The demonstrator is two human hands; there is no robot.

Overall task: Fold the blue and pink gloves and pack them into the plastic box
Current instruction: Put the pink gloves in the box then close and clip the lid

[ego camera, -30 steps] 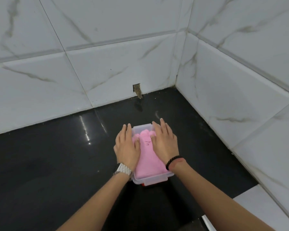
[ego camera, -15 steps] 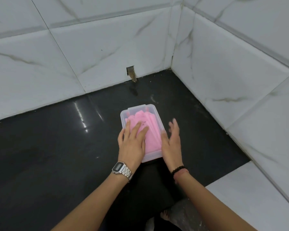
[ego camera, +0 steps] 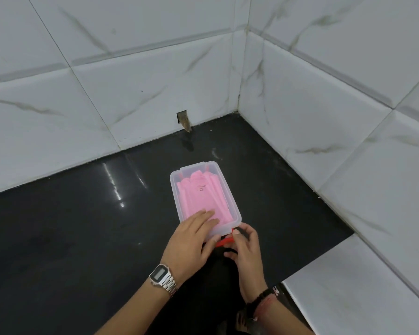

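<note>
Box (ego camera: 229, 189) of clear plastic sits on the black floor (ego camera: 58, 238) near the tiled corner, lid on, pink glove (ego camera: 198, 197) showing through it. Your left hand (ego camera: 191, 240) lies flat and released on the lid's near end. Your right hand (ego camera: 246, 247) pinches the red latch (ego camera: 224, 242) at the near edge. You cannot see the blue glove.

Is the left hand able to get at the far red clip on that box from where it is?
Probably yes. The left hand lies flat on the near end of the lid, and the far clip sits at the opposite end with nothing above the lid between them. It would only need to slide forward.
</note>
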